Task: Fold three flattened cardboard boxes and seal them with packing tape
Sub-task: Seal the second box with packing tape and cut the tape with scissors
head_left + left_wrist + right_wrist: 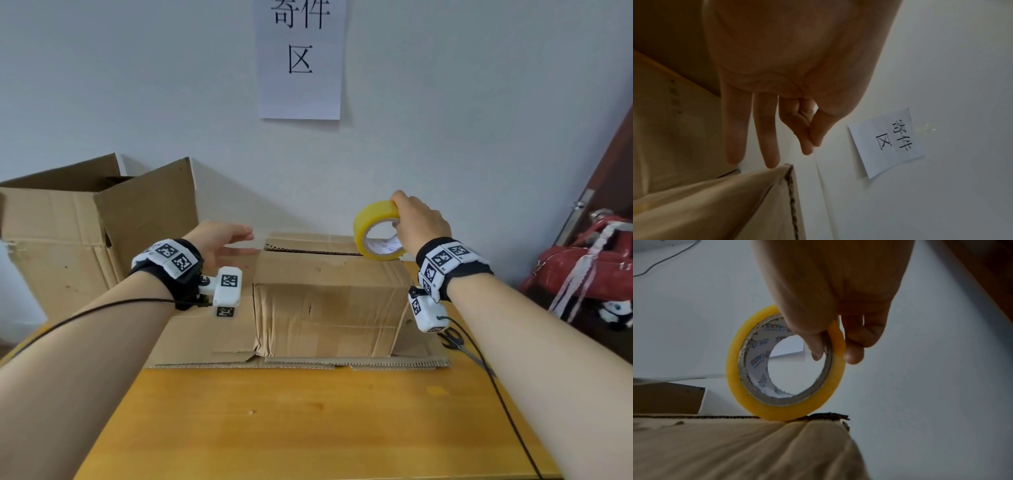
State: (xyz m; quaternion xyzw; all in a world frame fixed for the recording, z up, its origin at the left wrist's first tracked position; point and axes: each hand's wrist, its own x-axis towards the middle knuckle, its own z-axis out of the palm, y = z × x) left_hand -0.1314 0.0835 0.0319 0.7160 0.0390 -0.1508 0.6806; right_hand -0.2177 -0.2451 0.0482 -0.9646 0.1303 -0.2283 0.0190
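Observation:
A folded cardboard box (325, 308) stands mid-table on flattened cardboard (198, 339). My right hand (418, 222) grips a yellow tape roll (373, 219) upright on the box's far right top edge, thumb through the core. In the right wrist view the tape roll (731, 369) touches the box (735, 447), and a clear tape strip (694, 376) runs off to the left. My left hand (226, 240) hovers over the box's left top edge. In the left wrist view, thumb and forefinger of that left hand (787, 56) pinch the strip's thin end above the box (715, 203); the other fingers are straight.
A large open cardboard box (68, 240) stands at the back left against the wall. Black scissors (455, 341) lie on the table (308, 428) right of the cardboard. A red bag (582, 267) sits off the table at right. A paper sign (301, 58) hangs on the wall.

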